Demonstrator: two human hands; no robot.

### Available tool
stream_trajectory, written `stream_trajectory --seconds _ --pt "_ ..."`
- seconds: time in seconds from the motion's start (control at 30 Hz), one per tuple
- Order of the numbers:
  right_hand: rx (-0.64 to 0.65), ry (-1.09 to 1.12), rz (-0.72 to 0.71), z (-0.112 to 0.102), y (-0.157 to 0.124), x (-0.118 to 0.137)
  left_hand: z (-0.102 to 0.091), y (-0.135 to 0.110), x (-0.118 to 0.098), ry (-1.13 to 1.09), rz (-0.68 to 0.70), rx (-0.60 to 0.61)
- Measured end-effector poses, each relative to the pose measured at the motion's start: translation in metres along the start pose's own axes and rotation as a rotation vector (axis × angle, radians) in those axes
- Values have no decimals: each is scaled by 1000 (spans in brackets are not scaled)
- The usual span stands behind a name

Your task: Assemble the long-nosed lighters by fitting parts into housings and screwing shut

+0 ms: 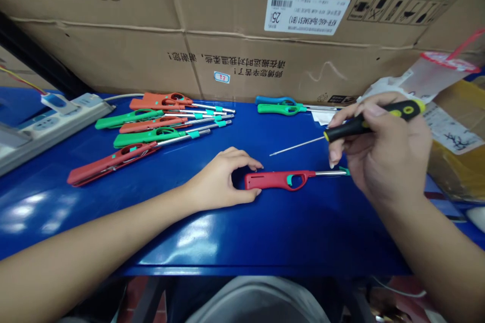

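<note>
A red gas lighter point(278, 180) with a green trigger lies on the blue table, its metal nozzle pointing right. My left hand point(223, 179) is around its handle end, thumb at the lower edge and fingers curved above, apart from each other. In my right hand point(390, 151) is a screwdriver point(352, 129) with a black and yellow handle. Its thin shaft slants down to the left, the tip above and behind the lighter. To the left lie several more lighters, among them a red one point(113, 164) and a green one point(147, 137).
A green lighter point(278, 108) and a blue lighter point(273, 100) lie by the big cardboard box point(227, 50) at the back. On the left is a power strip point(56, 123) with plugs. A cup with a red straw point(439, 70) stands at the right.
</note>
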State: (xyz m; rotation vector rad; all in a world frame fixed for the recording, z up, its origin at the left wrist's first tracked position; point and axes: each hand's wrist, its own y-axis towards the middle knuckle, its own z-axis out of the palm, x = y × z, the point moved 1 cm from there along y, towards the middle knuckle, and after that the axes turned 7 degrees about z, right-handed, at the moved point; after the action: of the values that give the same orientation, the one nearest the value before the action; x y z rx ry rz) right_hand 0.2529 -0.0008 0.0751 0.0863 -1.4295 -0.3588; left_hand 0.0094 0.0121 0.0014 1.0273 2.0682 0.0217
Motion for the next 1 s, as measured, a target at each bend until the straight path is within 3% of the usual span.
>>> stream_trajectory --seconds 0.17,0.33,0.57,0.8,1.0 --pt "45 -95 -80 30 -1 16 7 -4 -3 -6 11 -15" --pt "89 -220 -174 49 -5 -9 16 -6 -8 8 9 3" --pt "124 -264 -333 44 -7 -34 17 -5 -6 34 2 25" --pt "197 -276 -350 39 -3 -41 17 -5 -7 30 0 24" --pt "186 -212 -303 43 -7 -46 17 -4 -6 29 1 29"
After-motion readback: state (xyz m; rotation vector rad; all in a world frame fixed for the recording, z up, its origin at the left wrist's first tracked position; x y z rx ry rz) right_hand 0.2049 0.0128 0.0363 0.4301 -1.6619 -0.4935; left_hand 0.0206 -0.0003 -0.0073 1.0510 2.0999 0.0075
